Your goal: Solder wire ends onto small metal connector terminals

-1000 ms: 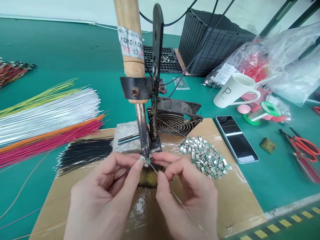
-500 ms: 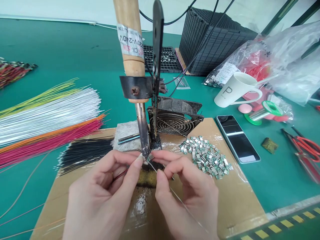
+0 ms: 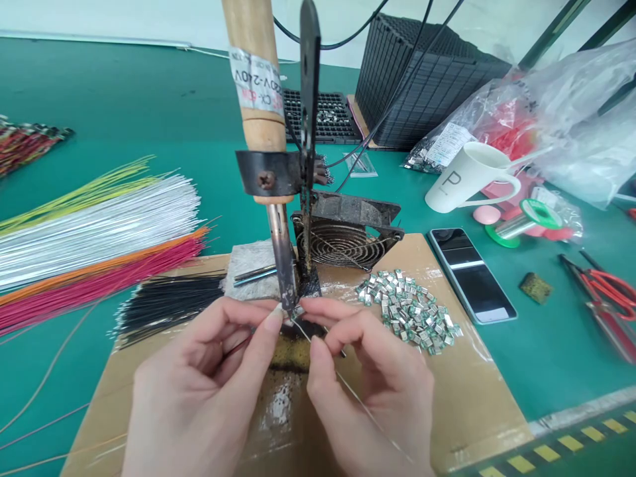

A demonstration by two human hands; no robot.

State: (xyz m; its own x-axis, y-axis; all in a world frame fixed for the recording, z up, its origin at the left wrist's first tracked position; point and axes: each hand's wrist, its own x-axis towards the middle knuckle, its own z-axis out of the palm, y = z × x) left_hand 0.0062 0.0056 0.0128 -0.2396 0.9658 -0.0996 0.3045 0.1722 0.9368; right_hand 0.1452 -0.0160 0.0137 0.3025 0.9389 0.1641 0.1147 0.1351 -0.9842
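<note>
Below the tip of a wooden-handled soldering iron (image 3: 283, 265), fixed upright in a black metal stand (image 3: 309, 119), my two hands meet. My left hand (image 3: 213, 384) is closed in a pinch, its thumb and forefinger at a tiny metal connector (image 3: 298, 311); a thin red wire (image 3: 236, 349) shows inside the curled fingers. Thumb and fingers of my right hand (image 3: 372, 377) pinch a thin silvery solder wire (image 3: 358, 401), whose end reaches the iron tip. The right forefinger lies against or very near the connector. Fingertips partly hide the connector and the joint.
Small metal connectors (image 3: 410, 308) lie heaped on the cardboard (image 3: 477, 397). Bundled wires (image 3: 99, 225) spread out at left. Behind the iron stands a fan (image 3: 348, 232). To the right are a phone (image 3: 472, 275), a mug (image 3: 470, 179), a solder spool (image 3: 527, 222) and red-handled pliers (image 3: 603, 291).
The view has shifted very slightly, with the iron appearing a little further left. Both hands keep nearly the same pose at the iron tip.
</note>
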